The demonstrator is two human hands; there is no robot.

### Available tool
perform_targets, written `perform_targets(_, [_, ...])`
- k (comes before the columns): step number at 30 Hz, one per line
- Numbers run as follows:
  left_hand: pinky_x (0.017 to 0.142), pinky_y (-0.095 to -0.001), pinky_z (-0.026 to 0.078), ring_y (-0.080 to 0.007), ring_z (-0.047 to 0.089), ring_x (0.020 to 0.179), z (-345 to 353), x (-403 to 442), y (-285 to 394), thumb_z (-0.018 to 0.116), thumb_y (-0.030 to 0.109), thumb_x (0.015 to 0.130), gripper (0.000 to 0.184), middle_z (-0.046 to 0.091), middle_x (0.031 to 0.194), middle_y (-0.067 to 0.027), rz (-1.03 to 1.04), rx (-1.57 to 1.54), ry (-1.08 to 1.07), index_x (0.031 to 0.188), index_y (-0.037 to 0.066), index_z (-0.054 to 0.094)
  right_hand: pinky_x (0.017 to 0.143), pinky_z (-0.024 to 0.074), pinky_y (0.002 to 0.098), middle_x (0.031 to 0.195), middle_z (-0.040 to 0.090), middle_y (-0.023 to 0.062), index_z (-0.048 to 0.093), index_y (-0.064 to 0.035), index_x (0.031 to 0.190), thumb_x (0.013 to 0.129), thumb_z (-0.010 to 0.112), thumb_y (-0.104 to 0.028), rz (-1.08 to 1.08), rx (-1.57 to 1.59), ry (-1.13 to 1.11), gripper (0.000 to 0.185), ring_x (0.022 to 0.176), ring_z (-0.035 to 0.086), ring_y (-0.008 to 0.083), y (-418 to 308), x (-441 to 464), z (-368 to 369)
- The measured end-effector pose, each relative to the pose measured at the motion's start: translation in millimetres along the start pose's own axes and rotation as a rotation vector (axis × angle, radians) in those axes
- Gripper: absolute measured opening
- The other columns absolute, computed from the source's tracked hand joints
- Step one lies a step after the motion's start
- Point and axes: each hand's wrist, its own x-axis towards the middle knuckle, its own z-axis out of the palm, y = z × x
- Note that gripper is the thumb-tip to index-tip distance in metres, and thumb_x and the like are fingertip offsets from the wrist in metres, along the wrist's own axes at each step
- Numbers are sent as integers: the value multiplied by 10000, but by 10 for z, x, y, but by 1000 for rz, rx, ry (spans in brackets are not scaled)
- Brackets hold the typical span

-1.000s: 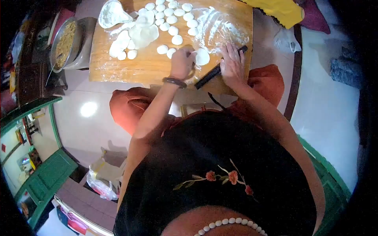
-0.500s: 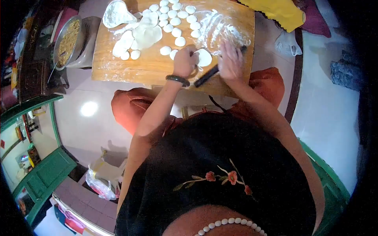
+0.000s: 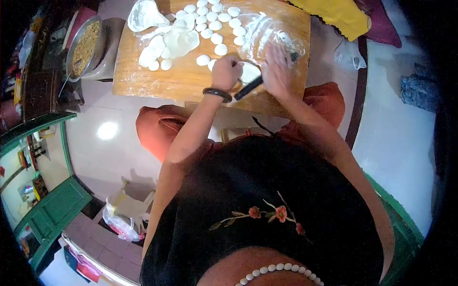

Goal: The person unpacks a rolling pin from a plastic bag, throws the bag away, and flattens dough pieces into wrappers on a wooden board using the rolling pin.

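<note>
My left hand [image 3: 226,74], a dark bangle at its wrist, pinches the near-left edge of a round dough wrapper [image 3: 249,72] on the wooden board [image 3: 157,86]. Under my right hand [image 3: 277,71] lies a dark rolling pin [image 3: 249,88], slanting across the wrapper's lower right edge. The right fingers are stretched out over the pin and slightly blurred; the palm hides its middle. Several small flattened dough pieces [image 3: 221,49] lie beyond my left hand. Rolled wrappers [image 3: 183,43] overlap in a pile farther left.
A white flour container [image 3: 143,16] sits at the board's far left corner, and loose flour [image 3: 267,31] is spread at the far right. A metal bowl of filling [image 3: 86,50] stands left of the board. Yellow cloth [image 3: 334,16] hangs beyond the right corner.
The rolling pin has moved away from my body, onto the wrapper's near edge, along with my right hand. My left hand stays on the wrapper; the view has shifted slightly.
</note>
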Motion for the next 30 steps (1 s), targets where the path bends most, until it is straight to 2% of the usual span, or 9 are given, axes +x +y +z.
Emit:
perform_targets(2, [645,-365,509,-271,654,678,63,-43,-217,690,134,855,148,659,708,-153,-138,-338,20,879,-12,679,1221,64,516,1593,289,210,282,18,1529,938,525,-200,92,17,-81,675,1500,225,314,-3,-354,-299])
perform_targets(5, [635,-348,504,-242,644,675,179,-174,-160,691,101,841,149,657,733,-138,-39,-364,-44,945,-6,677,1218,67,525,1598,276,213,275,21,1531,953,522,-226,66,-123,-139,676,1496,229,324,30,-218,-87])
perform_targets(9, [711,-410,532,-357,679,804,82,-54,135,712,180,826,306,714,920,-175,92,177,-17,1107,62,681,1227,37,517,1606,261,201,263,-22,1544,976,462,-262,48,-31,-108,649,1514,176,314,-344,429,-32])
perform_targets(16, [643,-410,498,-361,634,688,72,51,15,688,177,860,167,670,756,-178,114,113,-39,977,58,687,1218,40,567,1640,158,183,252,-61,1554,980,431,-313,122,-197,-34,653,1521,127,334,-180,295,133])
perform_targets(19, [606,-323,498,-182,621,641,11,-53,-102,671,153,928,165,677,743,-115,10,-113,-38,915,-12,664,1183,73,645,1612,215,185,317,-78,1525,970,490,-236,92,2,-27,602,1500,173,371,-73,-254,-222])
perform_targets(23, [632,-274,510,-115,605,698,-467,145,-422,642,190,978,205,660,803,-38,-99,-255,86,1055,1,653,1160,130,670,1530,340,147,410,-101,1462,976,519,-239,21,16,33,517,1466,243,360,110,-458,-245])
perform_targets(27, [732,-313,534,-216,649,836,-1328,324,-345,724,138,890,309,684,979,-131,-109,-50,379,1136,-32,648,1167,156,648,1461,422,122,441,-96,1434,938,565,-228,20,-13,26,529,1431,306,335,103,-367,-110])
perform_targets(29, [749,-336,534,-251,639,817,-1363,300,-495,723,123,872,305,666,957,-140,241,578,665,1118,-39,645,1176,173,616,1448,434,125,436,-97,1440,912,578,-208,9,-37,-8,558,1404,341,335,86,-302,-105])
perform_targets(30, [724,-365,532,-268,645,783,-1224,198,-454,713,128,877,255,668,940,-145,199,486,569,1078,-19,656,1175,184,601,1432,445,128,422,-94,1456,893,588,-191,-8,-13,3,595,1376,364,337,69,-280,-123])
